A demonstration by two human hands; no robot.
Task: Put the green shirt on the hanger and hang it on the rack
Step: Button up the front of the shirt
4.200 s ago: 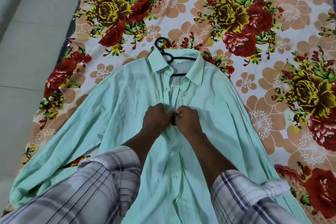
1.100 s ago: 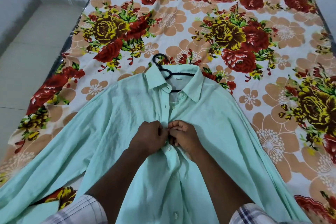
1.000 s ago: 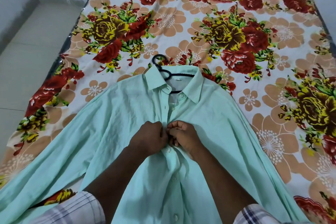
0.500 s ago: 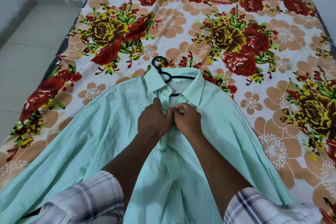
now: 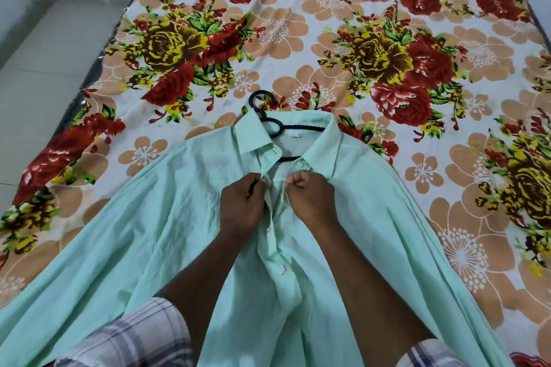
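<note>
Pale mint-green button-up shirt (image 5: 149,232) lies front-up across the lower centre of the frame on a red-and-yellow floral bedsheet (image 5: 328,39). A black plastic hanger (image 5: 269,125) sits inside its collar, with the hook poking out above. Just below the collar, the left hand (image 5: 243,208) has its grip pinched on one placket edge. The right hand (image 5: 310,199) has its grip pinched on the facing edge.
</note>
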